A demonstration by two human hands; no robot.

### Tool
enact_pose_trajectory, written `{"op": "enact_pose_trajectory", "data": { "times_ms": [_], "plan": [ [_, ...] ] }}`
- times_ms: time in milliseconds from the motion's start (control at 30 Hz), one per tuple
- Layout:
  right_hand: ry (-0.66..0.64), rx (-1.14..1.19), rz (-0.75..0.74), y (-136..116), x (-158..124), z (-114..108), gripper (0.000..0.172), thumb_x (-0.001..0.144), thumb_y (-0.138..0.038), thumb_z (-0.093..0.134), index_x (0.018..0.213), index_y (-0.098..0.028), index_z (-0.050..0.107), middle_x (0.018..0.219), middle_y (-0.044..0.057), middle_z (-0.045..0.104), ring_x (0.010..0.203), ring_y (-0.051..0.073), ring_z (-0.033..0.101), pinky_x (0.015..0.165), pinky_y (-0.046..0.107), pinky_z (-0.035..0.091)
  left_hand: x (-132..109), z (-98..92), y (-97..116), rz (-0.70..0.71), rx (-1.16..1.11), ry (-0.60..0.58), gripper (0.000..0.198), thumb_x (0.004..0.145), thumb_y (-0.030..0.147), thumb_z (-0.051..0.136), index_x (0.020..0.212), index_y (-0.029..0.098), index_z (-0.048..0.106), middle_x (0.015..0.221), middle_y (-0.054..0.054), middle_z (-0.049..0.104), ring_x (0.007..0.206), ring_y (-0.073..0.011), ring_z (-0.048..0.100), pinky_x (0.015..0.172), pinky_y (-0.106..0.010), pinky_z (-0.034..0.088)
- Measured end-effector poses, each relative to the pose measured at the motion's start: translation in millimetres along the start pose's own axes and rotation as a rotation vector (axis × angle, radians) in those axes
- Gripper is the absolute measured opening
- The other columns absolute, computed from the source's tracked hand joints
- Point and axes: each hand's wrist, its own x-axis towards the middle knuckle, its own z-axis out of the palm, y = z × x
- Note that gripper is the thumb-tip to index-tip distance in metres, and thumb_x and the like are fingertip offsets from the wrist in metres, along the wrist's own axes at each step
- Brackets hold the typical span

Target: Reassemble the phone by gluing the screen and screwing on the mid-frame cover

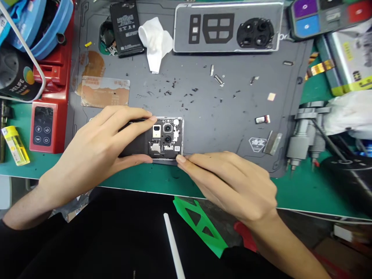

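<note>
An opened smartphone (159, 145) lies face down near the front edge of the work mat, its back cover off and its camera modules and boards bare. My left hand (95, 149) is closed around its left part, fingers along the far edge and thumb at the near edge. At the phone's lower right corner, my right hand (232, 182) has its fingertips pressed together against the frame. The right thumb is largely hidden behind the fingers. Much of the phone's left half is covered by my left hand.
Across the back lie a black battery (126, 29), a crumpled white tissue (155, 42) and a clear-edged phone cover (186, 44). Small dark scraps and metal parts dot the mat (212, 131). A red device (43, 126) and yellow lighter (16, 145) sit left; grey screwdrivers (300, 135) stand right.
</note>
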Motion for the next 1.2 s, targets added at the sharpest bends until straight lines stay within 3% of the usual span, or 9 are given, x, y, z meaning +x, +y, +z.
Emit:
{"op": "enact_pose_trajectory", "data": {
  "times_ms": [133,333,533,700,867,1033,1200],
  "plan": [
    [0.071,-0.081,-0.027,-2,0,0,0.025,0.094,0.004,0.081,0.117,-0.006,0.082,0.102,0.013,0.086,0.083,0.021,0.079,0.065,0.035,0.060,1,0.5,-1,0.003,0.014,-0.002,0.053,0.113,0.051,0.068,0.161,0.030,0.059,0.158,-0.013,0.070,0.144,-0.0368,0.069,0.125,-0.059,0.062],
    [0.016,-0.110,0.011,-4,3,-2,0.026,0.094,0.004,0.081,0.116,-0.009,0.083,0.104,0.012,0.088,0.081,0.021,0.079,0.064,0.033,0.063,2,-1.8,-2,0.011,0.026,0.008,0.059,0.112,0.052,0.070,0.164,0.030,0.054,0.154,-0.012,0.072,0.141,-0.0358,0.071,0.121,-0.060,0.064],
    [0.038,-0.091,0.014,-3,3,-4,0.019,0.093,0.004,0.081,0.108,-0.007,0.087,0.101,0.015,0.087,0.081,0.022,0.079,0.063,0.034,0.060,2,-3.0,0,-0.015,-0.015,0.004,0.060,0.112,0.050,0.073,0.166,0.034,0.054,0.153,-0.009,0.073,0.143,-0.0339,0.071,0.126,-0.059,0.063],
    [-0.037,-0.070,0.006,-3,4,-7,0.023,0.096,0.006,0.076,0.114,-0.004,0.086,0.109,0.017,0.088,0.088,0.024,0.080,0.064,0.036,0.060,3,-4.0,2,-0.032,-0.037,0.002,0.060,0.110,0.050,0.076,0.165,0.035,0.056,0.151,-0.008,0.074,0.142,-0.0345,0.071,0.127,-0.059,0.062],
    [-0.021,-0.142,-0.093,-2,10,-5,0.018,0.095,0.005,0.077,0.107,-0.004,0.087,0.099,0.016,0.087,0.082,0.022,0.072,0.063,0.037,0.054,3,-2.6,3,-0.023,-0.018,-0.003,0.058,0.111,0.047,0.075,0.163,0.031,0.057,0.151,-0.009,0.074,0.143,-0.0334,0.071,0.128,-0.057,0.062],
    [-0.125,-0.192,-0.199,0,16,-11,0.014,0.092,0.001,0.081,0.101,-0.007,0.087,0.101,0.016,0.085,0.085,0.023,0.067,0.065,0.038,0.050,3,-2.8,3,-0.034,-0.018,-0.011,0.057,0.111,0.050,0.075,0.162,0.034,0.057,0.150,-0.007,0.074,0.143,-0.0338,0.071,0.127,-0.058,0.062],
    [-0.120,-0.125,-0.170,2,15,-11,0.011,0.094,0.000,0.078,0.096,-0.008,0.085,0.102,0.016,0.085,0.085,0.022,0.066,0.064,0.038,0.051,4,-3.9,3,-0.031,-0.021,-0.004,0.059,0.111,0.049,0.075,0.164,0.036,0.055,0.149,-0.006,0.075,0.142,-0.0337,0.072,0.125,-0.060,0.063]
  ]
}}
